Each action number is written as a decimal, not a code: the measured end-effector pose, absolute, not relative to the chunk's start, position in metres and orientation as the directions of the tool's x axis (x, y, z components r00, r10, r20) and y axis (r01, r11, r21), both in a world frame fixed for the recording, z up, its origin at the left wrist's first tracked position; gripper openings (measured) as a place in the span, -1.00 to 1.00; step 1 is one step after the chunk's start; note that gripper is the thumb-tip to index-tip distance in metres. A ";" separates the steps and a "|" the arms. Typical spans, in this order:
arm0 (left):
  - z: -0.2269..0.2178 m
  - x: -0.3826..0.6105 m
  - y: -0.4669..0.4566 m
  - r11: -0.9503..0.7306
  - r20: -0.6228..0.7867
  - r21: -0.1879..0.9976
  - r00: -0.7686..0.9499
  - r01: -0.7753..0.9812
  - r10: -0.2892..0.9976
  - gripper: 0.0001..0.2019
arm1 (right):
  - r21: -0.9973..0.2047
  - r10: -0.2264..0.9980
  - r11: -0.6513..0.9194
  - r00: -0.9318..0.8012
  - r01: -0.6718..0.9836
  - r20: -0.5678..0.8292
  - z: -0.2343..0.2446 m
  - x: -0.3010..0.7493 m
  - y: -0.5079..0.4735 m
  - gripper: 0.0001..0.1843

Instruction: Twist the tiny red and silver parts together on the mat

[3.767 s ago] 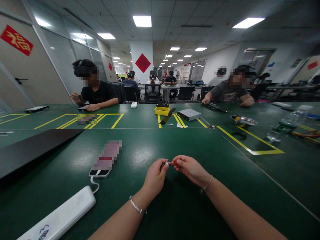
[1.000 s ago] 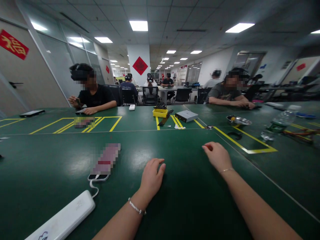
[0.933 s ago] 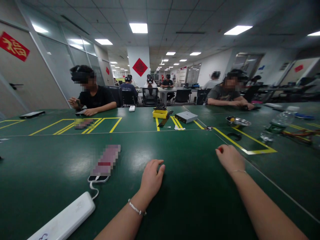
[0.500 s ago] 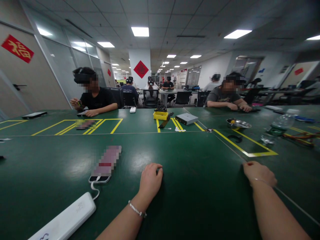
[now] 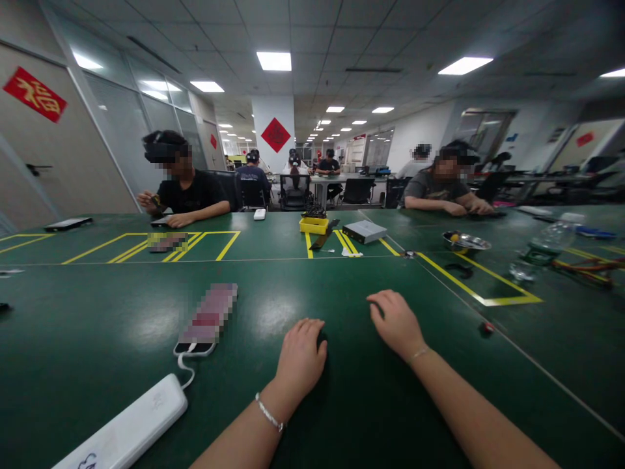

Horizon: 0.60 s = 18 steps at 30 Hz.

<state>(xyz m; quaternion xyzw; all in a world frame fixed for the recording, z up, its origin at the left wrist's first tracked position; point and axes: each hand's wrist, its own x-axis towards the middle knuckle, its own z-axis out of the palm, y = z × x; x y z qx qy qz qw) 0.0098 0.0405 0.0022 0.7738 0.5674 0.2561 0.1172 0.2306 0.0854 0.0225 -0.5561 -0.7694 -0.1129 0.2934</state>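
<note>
My left hand (image 5: 301, 354) rests on the green table (image 5: 342, 286) with its fingers loosely apart and nothing seen in it. Opposite it, my right hand (image 5: 396, 322) is over the middle of the table, its fingers stretched out and thumb apart, holding nothing. A small red and dark object (image 5: 486, 328), too small to name, lies to the right of that hand, beside the table seam. Left of my left hand is a phone (image 5: 211, 319), joined by a white cable (image 5: 184, 368) to a white power bank (image 5: 129, 423).
Farther back stand a yellow tray (image 5: 313, 225), a grey box (image 5: 364, 232) and a metal bowl (image 5: 466, 241). A plastic bottle (image 5: 544, 247) and wires (image 5: 586, 268) are at the right. Two people sit across the table, at left and right. Yellow tape (image 5: 512, 302) marks areas.
My right hand has let go of the small red and dark object at the seam and moved left toward the middle, fingers opening. My left hand has shifted slightly right, fingers spreading.
</note>
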 end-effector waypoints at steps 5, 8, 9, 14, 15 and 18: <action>-0.004 0.011 0.039 -0.342 0.264 0.418 0.248 0.842 0.932 -0.60 | -0.177 0.808 0.566 -0.500 0.805 0.311 0.002 0.165 0.061 -0.60; -0.004 0.009 0.041 -0.335 0.241 0.420 0.252 0.843 0.937 -0.61 | -0.139 0.805 0.585 -0.553 0.799 0.213 0.007 0.176 0.067 -0.57; -0.004 0.009 0.041 -0.331 0.238 0.426 0.249 0.842 0.939 -0.62 | -0.122 0.840 0.527 -0.494 0.841 0.226 0.012 0.189 0.073 -0.57; 0.000 0.009 0.041 -0.331 0.260 0.449 0.233 0.830 0.937 -0.64 | -0.068 0.866 -0.282 0.284 0.957 0.411 0.036 0.301 0.093 -0.52; 0.000 0.009 0.040 -0.336 0.268 0.448 0.234 0.828 0.935 -0.64 | -0.077 0.821 -0.420 0.415 0.904 0.392 0.036 0.324 0.093 -0.49; 0.001 0.010 0.039 -0.354 0.284 0.443 0.245 0.824 0.927 -0.66 | -0.136 0.697 -0.677 0.689 0.723 0.196 0.027 0.374 0.086 -0.38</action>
